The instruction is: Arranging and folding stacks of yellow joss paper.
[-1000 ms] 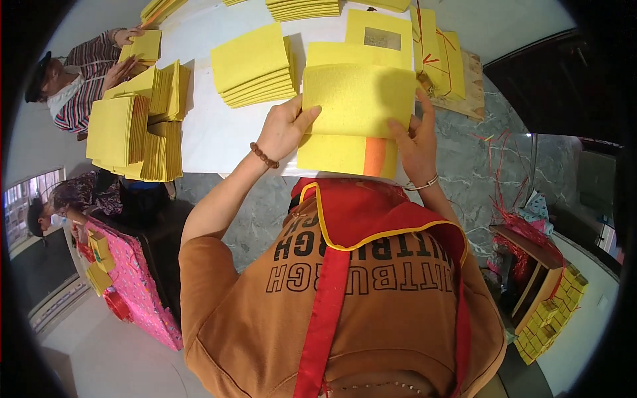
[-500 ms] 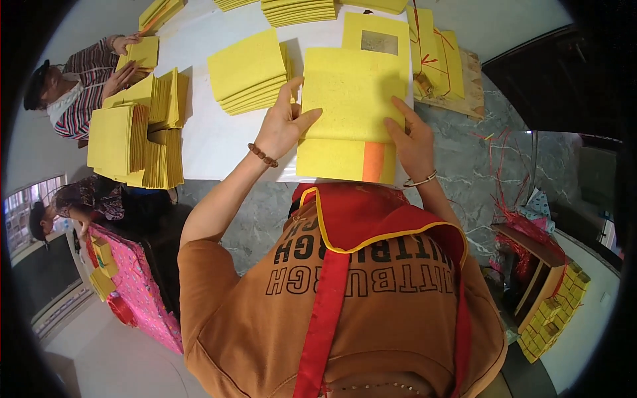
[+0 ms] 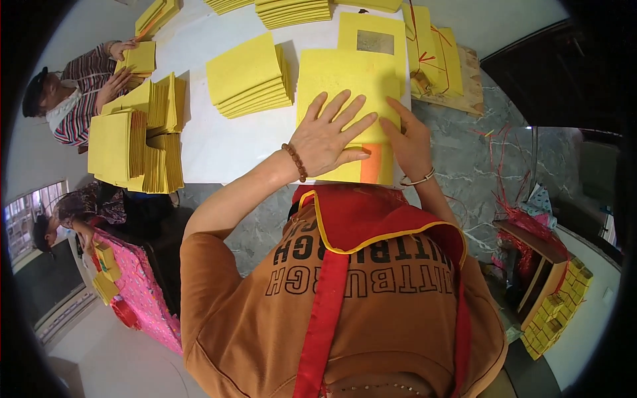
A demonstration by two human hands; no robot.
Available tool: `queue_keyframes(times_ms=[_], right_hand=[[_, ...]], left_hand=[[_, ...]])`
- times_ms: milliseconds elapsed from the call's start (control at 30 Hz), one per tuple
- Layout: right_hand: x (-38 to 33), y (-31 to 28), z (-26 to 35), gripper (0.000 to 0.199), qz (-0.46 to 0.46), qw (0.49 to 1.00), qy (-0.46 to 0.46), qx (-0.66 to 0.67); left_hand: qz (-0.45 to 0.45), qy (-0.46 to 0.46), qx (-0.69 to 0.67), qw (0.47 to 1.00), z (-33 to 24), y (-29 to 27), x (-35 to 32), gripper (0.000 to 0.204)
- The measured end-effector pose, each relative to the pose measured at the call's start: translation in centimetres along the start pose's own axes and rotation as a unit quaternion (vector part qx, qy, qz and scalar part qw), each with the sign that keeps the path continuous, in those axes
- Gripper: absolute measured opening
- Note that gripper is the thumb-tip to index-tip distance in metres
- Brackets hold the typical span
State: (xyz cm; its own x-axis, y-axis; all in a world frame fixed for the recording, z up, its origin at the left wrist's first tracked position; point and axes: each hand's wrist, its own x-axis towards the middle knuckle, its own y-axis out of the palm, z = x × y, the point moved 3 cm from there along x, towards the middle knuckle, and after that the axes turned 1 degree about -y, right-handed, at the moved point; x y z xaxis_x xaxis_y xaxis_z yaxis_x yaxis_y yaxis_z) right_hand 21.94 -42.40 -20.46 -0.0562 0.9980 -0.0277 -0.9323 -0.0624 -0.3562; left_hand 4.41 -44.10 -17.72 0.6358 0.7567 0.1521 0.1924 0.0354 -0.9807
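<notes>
Left hand (image 3: 330, 136): open, flat on the yellow sheet (image 3: 348, 93), frame centre.
Right hand (image 3: 410, 139): open, fingers pressing the same sheet.
Risk: uneven pressure may skew or crease it; stack (image 3: 251, 76) just beside could be nudged.

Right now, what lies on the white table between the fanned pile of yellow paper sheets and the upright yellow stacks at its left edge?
In the head view, only bare white table separates the fanned pile from the upright stacks.

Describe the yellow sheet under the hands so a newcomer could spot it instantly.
On the white table, find the near edge in front of the person in the brown shirt. The yellow paper sheet lies flat there under the left hand and right hand. Unlike the neighbouring yellow stacks, it shows an orange patch at its near edge.
</notes>
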Motion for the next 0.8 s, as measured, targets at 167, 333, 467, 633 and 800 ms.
queue_keyframes(times_ms=[167, 333, 467, 633, 800], right_hand=[[-1.4, 0.0, 2.3, 0.054, -0.107, 0.939, -0.200, -0.258], [-1.6, 2.1, -2.8, 0.059, -0.012, 0.976, 0.011, 0.218], [-2.1, 1.8, -2.7, 0.057, 0.003, 0.964, 0.069, 0.258], [-2.3, 1.6, -3.1, 0.052, 0.031, 0.920, 0.100, 0.378], [-2.4, 2.1, -3.0, 0.047, 0.018, 0.923, 0.082, 0.375]], left_hand=[[0.017, -0.007, -0.007, 1.000, 0.1, 0.3, 0.1, 0.065], [0.007, 0.001, -0.002, 1.000, 0.4, 0.4, 0.0, 0.062], [-0.029, -0.050, -0.070, 0.996, 0.7, 0.0, -0.2, 0.058], [-0.040, 0.009, 0.007, 0.999, 0.4, -0.3, 0.2, 0.059], [-0.031, 0.072, 0.164, 0.983, -0.4, -0.4, 0.3, 0.061]])
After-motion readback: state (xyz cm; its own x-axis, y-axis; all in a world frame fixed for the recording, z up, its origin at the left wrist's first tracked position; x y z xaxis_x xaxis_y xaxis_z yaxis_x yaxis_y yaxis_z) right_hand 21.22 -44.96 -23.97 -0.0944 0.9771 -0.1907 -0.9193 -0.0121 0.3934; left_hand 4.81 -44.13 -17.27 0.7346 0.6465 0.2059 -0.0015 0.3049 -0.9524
